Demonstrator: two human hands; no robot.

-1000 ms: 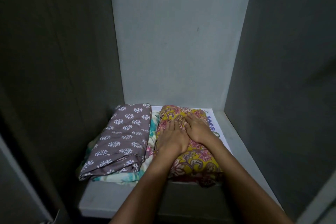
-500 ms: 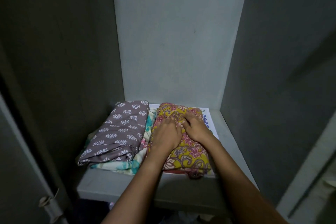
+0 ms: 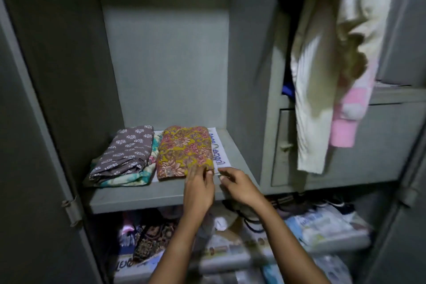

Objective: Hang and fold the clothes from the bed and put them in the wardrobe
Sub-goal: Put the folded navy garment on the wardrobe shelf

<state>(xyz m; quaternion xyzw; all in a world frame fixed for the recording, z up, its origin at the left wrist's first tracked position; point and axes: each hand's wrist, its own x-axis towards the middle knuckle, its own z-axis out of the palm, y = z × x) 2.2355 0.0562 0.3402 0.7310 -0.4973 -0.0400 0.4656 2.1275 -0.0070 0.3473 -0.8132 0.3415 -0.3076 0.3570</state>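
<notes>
Head view: left hand [image 3: 199, 188], fingers relaxed, on yellow cloth [image 3: 184, 151] (front corner); right hand [image 3: 235, 185] grip unclear.

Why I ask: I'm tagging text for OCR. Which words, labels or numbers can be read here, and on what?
Paper liner under the yellow floral cloth: large blue non-Latin letters, partly covered, unreadable to me.
Newspaper at bottom left: bold non-Latin headline, blurred, unreadable.
Pale blue packet, lower right: print too blurred.
Nothing can be quoted.
</notes>
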